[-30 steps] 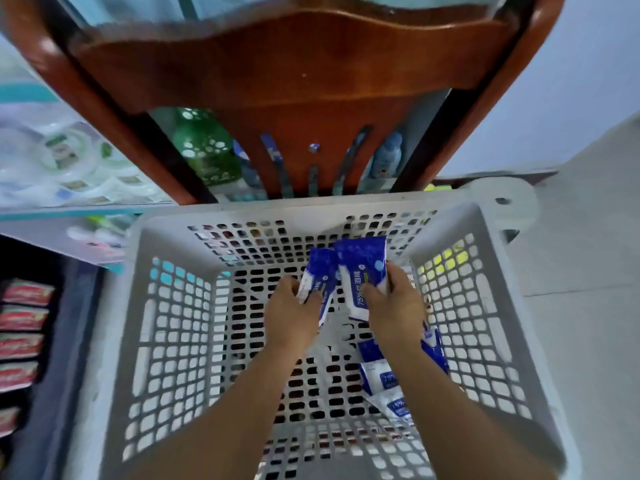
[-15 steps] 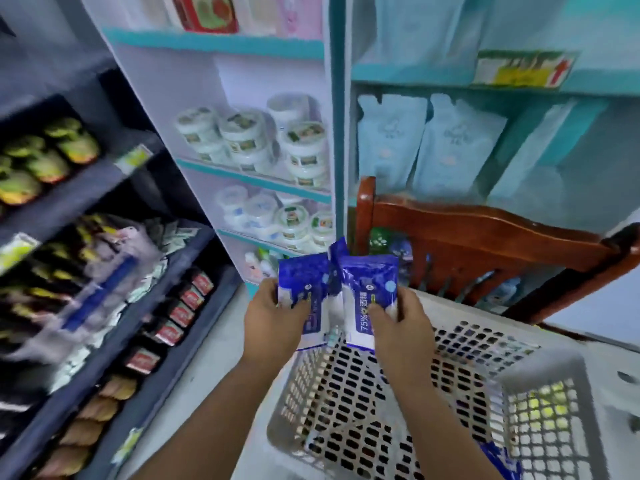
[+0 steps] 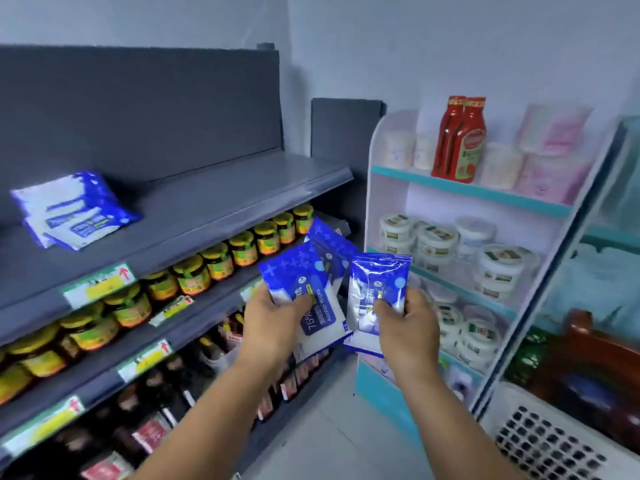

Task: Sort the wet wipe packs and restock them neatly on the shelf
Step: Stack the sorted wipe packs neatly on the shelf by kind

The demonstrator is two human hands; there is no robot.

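Wipe packs are held in both hands at the middle of the head view. The left hand (image 3: 273,320) is curled round the lower part of a blue and white pack marked "Alcohol Wipes" (image 3: 304,292), the thumb lying across its front; a second blue pack (image 3: 329,242) is fanned out behind it, and whether it is gripped by the same hand cannot be told. The right hand (image 3: 408,327) is closed on a narrower blue pack (image 3: 377,289), pinched between thumb and fingers and held upright just beside the left-hand packs.

To the far left, a small stack of matching wipe packs (image 3: 74,211) is laid flat on the top board of the grey shelf (image 3: 214,202), well apart from the hands. Below that board a row of yellow-lidded jars (image 3: 221,258) is lined up, with dark bottles on the lower levels.

On the right a white and teal rack (image 3: 471,194) is seen, with two red sauce bottles (image 3: 459,140) on its top level and white tubs (image 3: 436,237) beneath. At the near right corner the rim of a perforated white basket (image 3: 540,441) is visible.
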